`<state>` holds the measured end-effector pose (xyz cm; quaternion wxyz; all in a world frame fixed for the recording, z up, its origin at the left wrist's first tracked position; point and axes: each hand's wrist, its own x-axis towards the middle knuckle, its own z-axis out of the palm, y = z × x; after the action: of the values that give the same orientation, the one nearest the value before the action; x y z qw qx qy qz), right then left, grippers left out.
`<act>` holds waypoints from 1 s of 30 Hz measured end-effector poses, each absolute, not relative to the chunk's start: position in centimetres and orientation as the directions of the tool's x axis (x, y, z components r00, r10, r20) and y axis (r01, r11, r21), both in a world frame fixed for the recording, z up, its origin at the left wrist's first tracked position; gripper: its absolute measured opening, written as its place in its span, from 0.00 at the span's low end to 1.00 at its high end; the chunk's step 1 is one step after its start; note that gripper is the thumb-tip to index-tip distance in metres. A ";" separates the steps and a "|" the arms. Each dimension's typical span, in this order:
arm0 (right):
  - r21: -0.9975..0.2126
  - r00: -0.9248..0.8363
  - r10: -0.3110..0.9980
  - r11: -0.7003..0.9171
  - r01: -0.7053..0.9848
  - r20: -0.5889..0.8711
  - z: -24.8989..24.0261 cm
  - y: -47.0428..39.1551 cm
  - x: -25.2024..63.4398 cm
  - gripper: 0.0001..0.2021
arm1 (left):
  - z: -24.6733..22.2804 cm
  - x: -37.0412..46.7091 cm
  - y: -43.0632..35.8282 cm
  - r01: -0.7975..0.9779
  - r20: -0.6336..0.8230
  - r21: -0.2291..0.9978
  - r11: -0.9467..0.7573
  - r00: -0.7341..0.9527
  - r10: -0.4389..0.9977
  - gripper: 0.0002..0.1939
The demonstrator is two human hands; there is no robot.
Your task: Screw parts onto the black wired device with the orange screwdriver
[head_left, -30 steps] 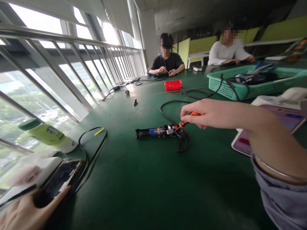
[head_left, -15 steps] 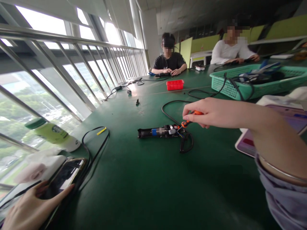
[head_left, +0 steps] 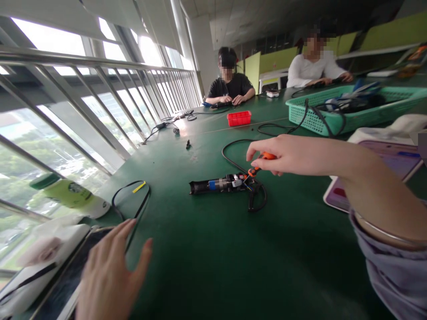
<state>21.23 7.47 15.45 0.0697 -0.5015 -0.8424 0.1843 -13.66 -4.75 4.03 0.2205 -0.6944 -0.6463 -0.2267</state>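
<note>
My right hand (head_left: 270, 155) grips an orange and black screwdriver (head_left: 255, 171), its tip slanting down onto an opened device (head_left: 222, 183). That device is a long black casing with a blue band, bare inner parts and small wires, lying on its side; I cannot tell its exact kind. A black cable (head_left: 224, 153) curves behind it, and a black loop (head_left: 265, 200) sits at its right end. My left hand (head_left: 111, 266) is raised with fingers apart, holding nothing. Below and beside it lies a phone (head_left: 63, 284), partly hidden by the hand, with a black strap (head_left: 148, 191) near the fingertips.
A tilted green-capped bottle (head_left: 71, 195) is at left by the railing (head_left: 110, 100). Further back stand a red tray (head_left: 239, 118) and a green basket (head_left: 316, 118) of tools and cables. A purple phone-like item (head_left: 336, 193) lies at right. Two people work at the far side.
My left hand has let go of the phone and moved right, with its fingers spread. The right hand keeps the screwdriver at the device. The whole view has shifted slightly.
</note>
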 end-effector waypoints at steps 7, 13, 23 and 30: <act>-0.339 -0.503 0.864 0.481 0.808 0.027 15.1 7.8 21.2 0.13 | 1.4 -5.2 -0.2 0.860 0.457 -0.118 -0.497 0.492 0.741 0.26; -0.242 -0.335 0.935 0.354 0.903 0.119 15.2 7.4 19.8 0.21 | 1.7 -1.9 6.8 0.857 0.581 -0.036 -0.514 0.436 0.687 0.23; -0.212 -0.451 0.888 0.460 0.862 0.092 15.5 7.2 21.0 0.13 | 1.1 0.1 11.6 0.898 0.452 0.026 -0.439 0.381 0.807 0.15; -0.153 -0.339 0.941 0.333 0.930 -0.012 15.7 6.8 20.6 0.16 | 1.3 0.2 11.4 0.911 0.414 -0.027 -0.411 0.385 0.825 0.15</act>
<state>20.65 6.78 15.74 0.0390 -0.5735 -0.8156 0.0664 0.19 11.39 1.25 0.1261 -0.8225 -0.5277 -0.1707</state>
